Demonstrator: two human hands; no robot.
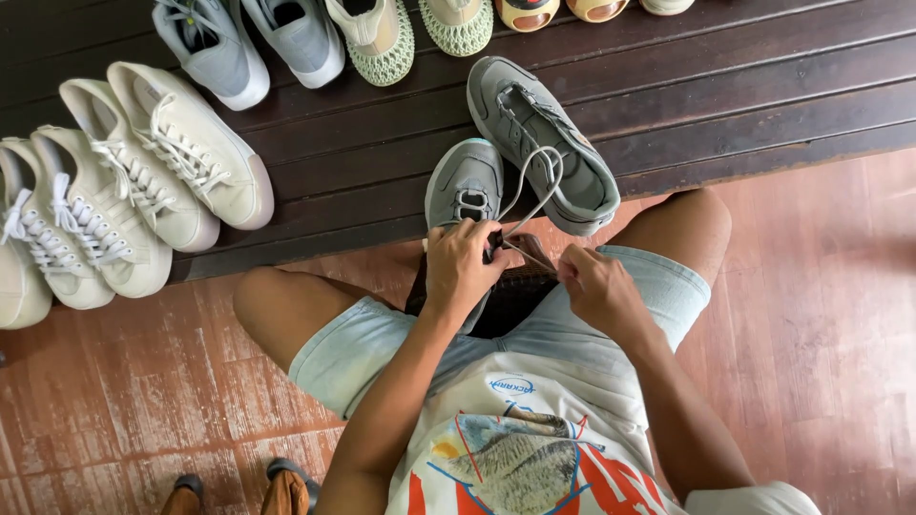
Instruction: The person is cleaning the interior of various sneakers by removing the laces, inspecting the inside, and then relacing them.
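The person sat at the near edge of a dark wooden step [725,86], knees spread, with a grey shoe [466,186] held between the legs, its toe pointing onto the step. The left hand [461,267] was clenched over the shoe's tongue area, gripping it where the laces began. The right hand [596,286] pinched the end of a pale lace [534,181] — the lace looped up from the shoe, over the step, and came back down to the fingers.

Just beside that shoe, to the right and further onto the step, lay its grey partner [546,138], tilted with its opening up. Toward the left end of the step stood a row of cream lace-up shoes [143,181], side by side and touching. Along the far edge sat more pairs — two light grey shoes [253,48] and a pale green knitted pair [415,33]. The floor [124,381] below was worn reddish wood.
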